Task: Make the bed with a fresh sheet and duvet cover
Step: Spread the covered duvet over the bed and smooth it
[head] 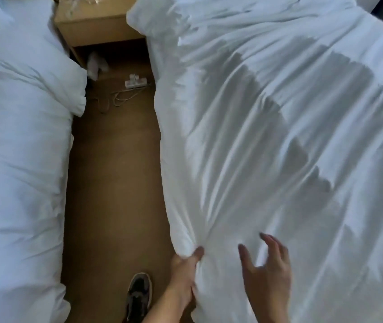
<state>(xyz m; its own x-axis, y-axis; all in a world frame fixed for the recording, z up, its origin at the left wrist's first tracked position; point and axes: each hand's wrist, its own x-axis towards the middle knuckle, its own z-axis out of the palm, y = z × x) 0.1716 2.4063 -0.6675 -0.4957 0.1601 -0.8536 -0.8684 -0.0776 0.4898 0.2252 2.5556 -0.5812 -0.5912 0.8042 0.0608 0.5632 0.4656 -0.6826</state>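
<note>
Head view: duvet (267,136) lies right of the nightstand (97,26), my left hand (185,273) gripping its edge, right hand (267,271) open, fingers spread over it; I'd tug taut, then smooth creases away from the nightstand.

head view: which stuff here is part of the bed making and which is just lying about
Job: white duvet on the right, left grip holding its edge.
Lying about: power strip, cables, bedside cabinet, bedding on the left.
</note>
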